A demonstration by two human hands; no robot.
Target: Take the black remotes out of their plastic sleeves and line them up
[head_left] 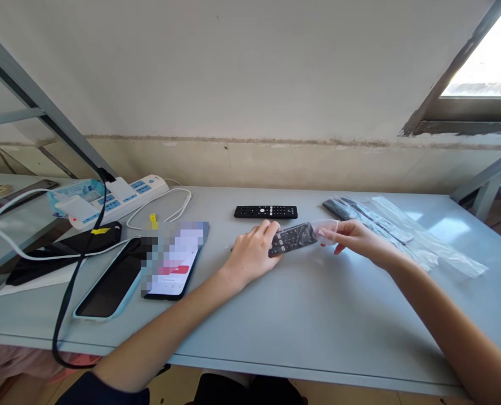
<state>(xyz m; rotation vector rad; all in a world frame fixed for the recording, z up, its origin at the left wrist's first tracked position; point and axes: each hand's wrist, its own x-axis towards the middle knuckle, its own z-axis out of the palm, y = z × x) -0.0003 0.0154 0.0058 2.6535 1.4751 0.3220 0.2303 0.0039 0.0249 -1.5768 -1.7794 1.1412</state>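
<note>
Between my hands is a black remote control (293, 239) inside a clear plastic sleeve (324, 229). My left hand (254, 247) wraps round the remote's left end and hides that part of it. At the other end, my right hand (354, 237) pinches the loose end of the sleeve with fingers closed. Just behind them, a second black remote control (265, 212) lies flat and unwrapped on the grey table (339, 337). To the right of my right hand lie more dark remotes in clear sleeves (364, 216), partly overlapping.
A flat plastic sleeve (432, 236) lies at the right. At the left are a lit phone (178, 270), a dark-screened phone (111, 281), a black pouch (65, 253) and a white power strip (138, 194) with looping cables. Bed-frame bars (35, 95) slant at the left; a wall backs the table.
</note>
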